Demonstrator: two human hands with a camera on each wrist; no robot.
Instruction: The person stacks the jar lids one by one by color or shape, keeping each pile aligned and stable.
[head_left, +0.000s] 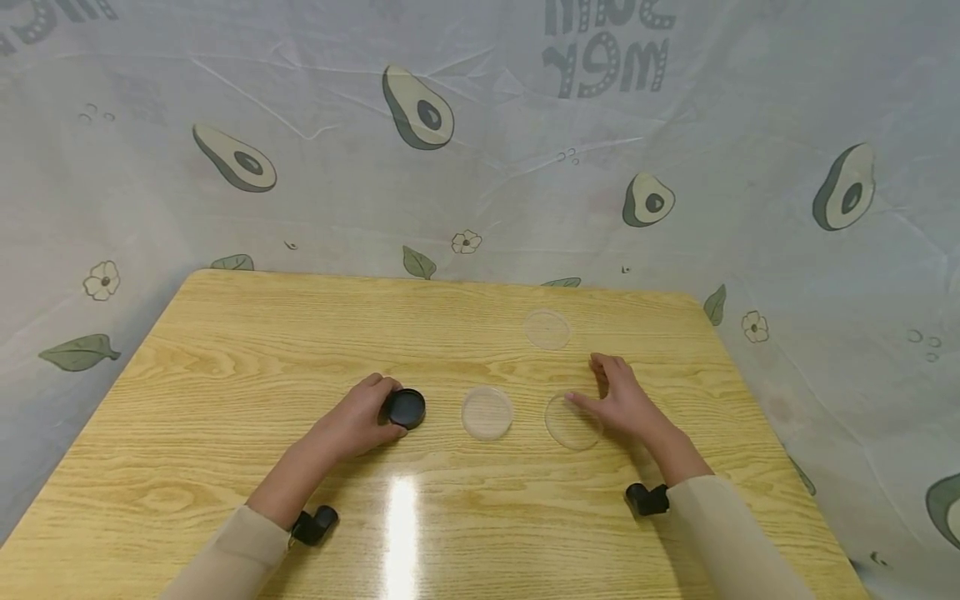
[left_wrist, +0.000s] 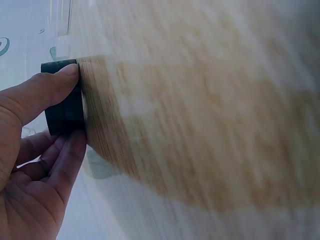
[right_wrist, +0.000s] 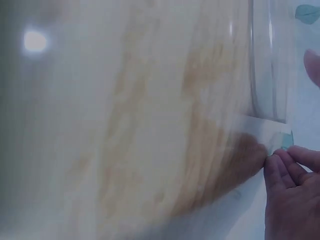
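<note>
My left hand [head_left: 358, 423] grips a short black round container [head_left: 407, 409] by its sides, thumb nearer me and fingers behind. In the left wrist view the black container [left_wrist: 65, 105] stands on the wood with a seam around its wall. To its right lies a clear round dish [head_left: 487, 413]. Farther right, my right hand [head_left: 621, 402] is spread beside a second clear dish [head_left: 573, 422], its thumb over the rim and the other fingers apart from it. The right wrist view shows this dish's clear wall [right_wrist: 265, 65] between thumb and bunched fingers [right_wrist: 280, 172].
A third clear disc [head_left: 547, 328] lies farther back on the wooden table [head_left: 300, 333]. Behind the table hangs a pale cloth [head_left: 510, 167] printed with avocados and leaves. A black wrist camera [head_left: 315, 525] sits under the left wrist, another [head_left: 647, 499] beside the right.
</note>
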